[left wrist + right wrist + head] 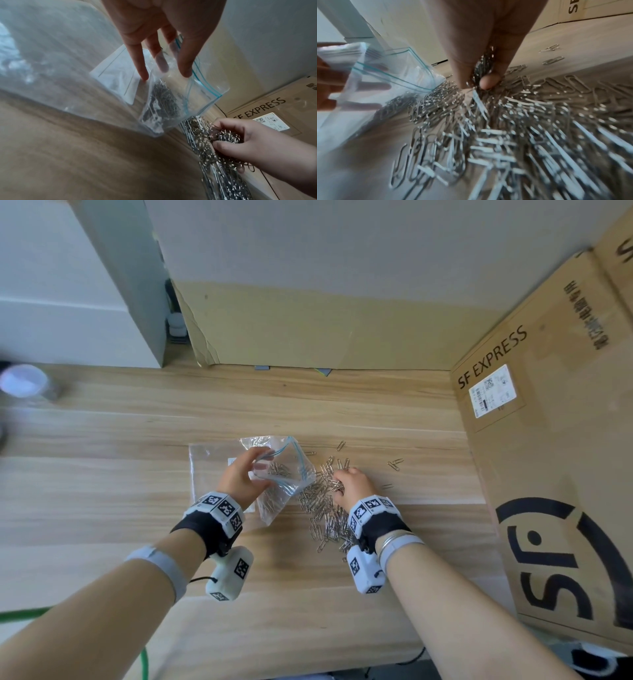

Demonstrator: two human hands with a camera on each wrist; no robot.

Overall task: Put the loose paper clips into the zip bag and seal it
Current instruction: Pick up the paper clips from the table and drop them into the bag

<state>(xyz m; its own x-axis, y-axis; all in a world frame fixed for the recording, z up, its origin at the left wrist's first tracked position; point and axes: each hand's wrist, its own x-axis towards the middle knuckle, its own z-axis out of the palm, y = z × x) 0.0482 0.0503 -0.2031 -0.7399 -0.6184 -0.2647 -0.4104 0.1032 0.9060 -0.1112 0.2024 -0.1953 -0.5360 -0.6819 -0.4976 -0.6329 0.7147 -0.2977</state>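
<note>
A clear zip bag with a blue-green seal strip is held up, mouth open toward the right, by my left hand, thumb outside and fingers inside the opening. Some paper clips lie in the bag's bottom. A heap of loose silver paper clips covers the table beside the bag. My right hand sits on the heap, fingers curled round a bunch of clips, with thumb and fingers closed on them.
A larger flat clear plastic bag lies under the left hand. A big SF Express cardboard box stands close on the right; another carton blocks the back. A few stray clips lie right of the heap. The wooden table stretches left.
</note>
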